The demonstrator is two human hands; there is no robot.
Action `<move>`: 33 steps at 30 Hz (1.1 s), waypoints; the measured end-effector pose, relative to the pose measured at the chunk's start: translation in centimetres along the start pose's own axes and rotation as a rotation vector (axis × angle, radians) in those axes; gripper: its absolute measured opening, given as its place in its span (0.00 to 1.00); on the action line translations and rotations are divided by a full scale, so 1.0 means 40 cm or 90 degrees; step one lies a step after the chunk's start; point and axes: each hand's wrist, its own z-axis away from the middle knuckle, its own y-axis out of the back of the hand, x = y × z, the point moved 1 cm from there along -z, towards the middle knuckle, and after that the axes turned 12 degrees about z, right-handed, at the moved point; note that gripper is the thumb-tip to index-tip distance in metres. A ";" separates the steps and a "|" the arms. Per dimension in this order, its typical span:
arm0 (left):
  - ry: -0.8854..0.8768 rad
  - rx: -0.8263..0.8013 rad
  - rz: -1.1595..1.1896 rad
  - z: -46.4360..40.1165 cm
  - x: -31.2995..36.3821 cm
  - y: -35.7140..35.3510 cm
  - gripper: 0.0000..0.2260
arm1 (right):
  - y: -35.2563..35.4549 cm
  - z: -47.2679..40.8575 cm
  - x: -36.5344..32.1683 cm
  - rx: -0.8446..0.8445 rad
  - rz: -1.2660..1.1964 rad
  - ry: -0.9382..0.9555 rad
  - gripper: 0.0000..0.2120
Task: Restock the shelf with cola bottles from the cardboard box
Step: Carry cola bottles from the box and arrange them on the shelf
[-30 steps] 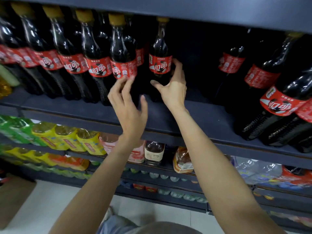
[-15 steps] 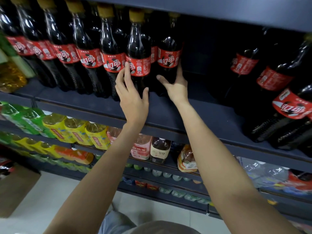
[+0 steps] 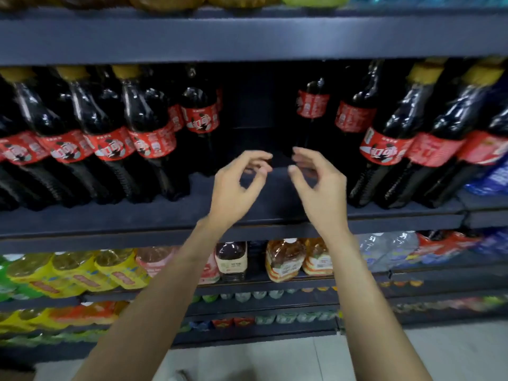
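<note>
Head view shows both hands empty, left hand [image 3: 236, 185] and right hand [image 3: 319, 188] loosely curled, gripping nothing, over the shelf [image 3: 165, 215] front edge. Cola bottles [image 3: 148, 138] fill both sides; a bare gap [image 3: 258, 127] between them suggests restocking is partly done. I see no cardboard box. That gap leaves room, bottles flanking it closely
</note>
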 end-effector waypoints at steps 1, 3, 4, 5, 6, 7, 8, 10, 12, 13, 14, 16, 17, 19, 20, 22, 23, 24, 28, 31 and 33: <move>0.034 -0.051 0.026 -0.022 -0.010 -0.024 0.10 | 0.039 0.018 0.015 0.068 -0.005 -0.022 0.13; 0.088 -0.086 0.057 -0.067 -0.036 -0.076 0.12 | 0.101 0.043 0.044 0.222 0.027 -0.062 0.13; 0.111 -0.076 0.062 -0.092 -0.052 -0.104 0.15 | 0.125 0.050 0.057 0.294 0.065 -0.078 0.14; 0.139 -0.057 0.063 -0.117 -0.070 -0.130 0.20 | 0.143 0.052 0.069 0.348 0.103 -0.094 0.17; 0.172 -0.035 0.067 -0.144 -0.086 -0.155 0.27 | 0.154 0.050 0.078 0.370 0.134 -0.109 0.20; 0.205 -0.021 0.076 -0.172 -0.101 -0.177 0.32 | 0.157 0.042 0.085 0.364 0.154 -0.123 0.24; 0.229 -0.021 0.085 -0.200 -0.113 -0.196 0.36 | 0.156 0.032 0.087 0.342 0.172 -0.137 0.28; 0.233 -0.049 0.100 -0.245 -0.132 -0.225 0.41 | 0.142 0.014 0.090 0.313 0.232 -0.157 0.33; 0.221 -0.087 0.105 -0.271 -0.146 -0.241 0.41 | 0.125 0.003 0.088 0.316 0.294 -0.172 0.37; 0.220 -0.098 0.108 -0.277 -0.150 -0.246 0.41 | 0.116 -0.001 0.088 0.320 0.317 -0.183 0.39; 0.228 -0.100 0.114 -0.279 -0.157 -0.249 0.40 | 0.108 -0.004 0.088 0.328 0.335 -0.196 0.41; 0.254 -0.072 0.126 -0.274 -0.169 -0.252 0.40 | 0.096 -0.008 0.092 0.354 0.355 -0.216 0.42; 0.258 -0.048 0.122 -0.270 -0.172 -0.253 0.40 | 0.092 -0.011 0.091 0.366 0.355 -0.222 0.41; 0.254 0.006 0.084 -0.257 -0.170 -0.253 0.38 | 0.087 -0.018 0.089 0.385 0.340 -0.230 0.39; 0.251 0.038 0.067 -0.245 -0.160 -0.251 0.37 | 0.085 -0.021 0.089 0.392 0.331 -0.230 0.38; 0.226 0.094 0.050 -0.212 -0.140 -0.237 0.35 | 0.078 -0.021 0.088 0.395 0.312 -0.215 0.38; 0.206 0.118 0.036 -0.190 -0.128 -0.225 0.35 | 0.074 -0.018 0.087 0.392 0.300 -0.206 0.37; 0.189 0.137 0.012 -0.167 -0.117 -0.209 0.35 | 0.071 -0.013 0.084 0.386 0.284 -0.202 0.37; 0.155 0.200 -0.073 -0.061 -0.053 -0.127 0.34 | 0.073 0.003 0.068 0.340 0.225 -0.187 0.36; 0.120 0.281 -0.112 0.011 -0.001 -0.061 0.32 | 0.073 0.005 0.038 0.268 0.176 -0.156 0.38; 0.129 0.344 -0.142 0.040 0.019 -0.023 0.32 | 0.055 0.002 0.010 0.206 0.142 -0.147 0.39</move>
